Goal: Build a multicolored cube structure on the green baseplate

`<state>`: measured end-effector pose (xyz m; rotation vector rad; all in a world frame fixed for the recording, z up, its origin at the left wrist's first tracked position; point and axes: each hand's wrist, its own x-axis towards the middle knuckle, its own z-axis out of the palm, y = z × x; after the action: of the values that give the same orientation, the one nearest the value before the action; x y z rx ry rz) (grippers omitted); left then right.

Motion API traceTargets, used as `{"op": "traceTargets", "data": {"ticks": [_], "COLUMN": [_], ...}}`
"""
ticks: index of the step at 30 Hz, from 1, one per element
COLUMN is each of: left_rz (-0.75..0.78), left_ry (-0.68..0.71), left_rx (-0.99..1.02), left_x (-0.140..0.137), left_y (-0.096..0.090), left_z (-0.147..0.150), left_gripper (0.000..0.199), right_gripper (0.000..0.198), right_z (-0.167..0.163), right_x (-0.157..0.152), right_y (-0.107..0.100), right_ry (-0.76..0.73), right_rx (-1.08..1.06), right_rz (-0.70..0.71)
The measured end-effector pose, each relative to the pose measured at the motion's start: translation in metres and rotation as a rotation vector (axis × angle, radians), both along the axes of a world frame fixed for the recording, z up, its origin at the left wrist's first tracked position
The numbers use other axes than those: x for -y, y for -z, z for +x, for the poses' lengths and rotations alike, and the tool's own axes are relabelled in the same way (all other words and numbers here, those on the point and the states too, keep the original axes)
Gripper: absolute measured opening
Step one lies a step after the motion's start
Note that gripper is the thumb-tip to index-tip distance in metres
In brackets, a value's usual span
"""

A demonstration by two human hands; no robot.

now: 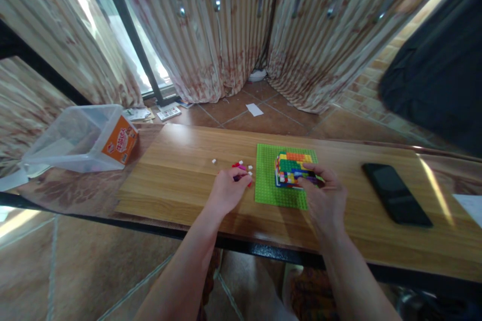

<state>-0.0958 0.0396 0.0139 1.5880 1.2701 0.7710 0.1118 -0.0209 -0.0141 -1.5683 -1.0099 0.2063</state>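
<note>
A block built of many-coloured toy bricks stands on a green studded baseplate. My right hand is at the block's right side, with thumb and fingers bent around a dark purple brick at its near right corner. To the left of the baseplate, my left hand rests low over a small pile of loose bricks, its fingertips curled together. Something dark shows between those fingers, too small to name. Red and pink bricks and a few white ones lie just beyond the fingertips.
A single white brick lies farther left on the wooden board. A black phone is on the right. A clear plastic box with an orange label stands at the left. Patterned curtains hang behind the table.
</note>
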Motion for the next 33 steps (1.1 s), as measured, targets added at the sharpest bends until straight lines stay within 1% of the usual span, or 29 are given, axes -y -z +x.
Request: {"op": "traceTargets", "data": {"ticks": [2, 3, 4, 6, 8, 9, 12, 14, 16, 18, 20, 22, 25, 29, 30, 33], "left_rz": [-0.063, -0.135, -0.232, -0.472, -0.653, -0.715, -0.824, -0.861, -0.884, -0.891, -0.891, -0.892, -0.893, -0.833, -0.813, -0.784], "left_ry": [-0.023, -0.045, -0.072, -0.104, -0.118, -0.121, -0.103, -0.078, -0.052, -0.025, -0.005, 0.005, 0.01, 0.027, 0.035, 0.066], "left_rx": [0.07, 0.135, 0.219, 0.439, 0.629, 0.693, 0.81, 0.854, 0.879, 0.907, 0.938, 0.953, 0.954, 0.962, 0.958, 0.929], "left_x": [0.003, 0.005, 0.007, 0.013, 0.018, 0.02, 0.023, 0.023, 0.024, 0.025, 0.025, 0.026, 0.027, 0.031, 0.032, 0.035], "left_y": [-0.002, -0.004, -0.006, -0.011, -0.017, -0.019, -0.025, -0.028, -0.029, -0.029, -0.028, -0.027, -0.025, -0.02, -0.019, -0.015], "left_z": [0.003, 0.005, 0.008, 0.014, 0.02, 0.023, 0.029, 0.03, 0.031, 0.031, 0.032, 0.033, 0.035, 0.038, 0.038, 0.042], "left_gripper": [0.016, 0.017, 0.019, 0.022, 0.024, 0.025, 0.031, 0.034, 0.037, 0.038, 0.037, 0.036, 0.031, 0.013, 0.011, 0.022], "right_gripper": [0.023, 0.022, 0.021, 0.022, 0.024, 0.025, 0.026, 0.02, 0.016, 0.015, 0.016, 0.016, 0.016, 0.015, 0.015, 0.015], "right_z": [-0.001, -0.001, -0.001, -0.001, -0.001, -0.002, -0.005, -0.01, -0.015, -0.02, -0.024, -0.025, -0.023, -0.019, -0.018, -0.016], "right_x": [0.0, -0.001, -0.001, 0.0, 0.002, 0.004, 0.009, 0.013, 0.015, 0.016, 0.016, 0.017, 0.017, 0.018, 0.018, 0.02], "right_y": [0.0, 0.0, 0.0, -0.001, -0.005, -0.008, -0.023, -0.032, -0.038, -0.039, -0.036, -0.033, -0.03, -0.031, -0.031, -0.03], "right_ry": [0.007, 0.011, 0.012, 0.017, 0.027, 0.037, 0.055, -0.003, -0.13, -0.264, -0.345, -0.367, -0.374, -0.413, -0.421, -0.448], "right_rx": [-0.027, -0.028, -0.022, 0.014, 0.092, 0.152, 0.352, 0.452, 0.526, 0.602, 0.671, 0.703, 0.691, 0.669, 0.671, 0.685], "right_rz": [0.012, 0.014, 0.013, 0.001, -0.025, -0.037, -0.02, 0.017, 0.033, 0.018, -0.014, -0.044, -0.059, -0.082, -0.086, -0.084]}}
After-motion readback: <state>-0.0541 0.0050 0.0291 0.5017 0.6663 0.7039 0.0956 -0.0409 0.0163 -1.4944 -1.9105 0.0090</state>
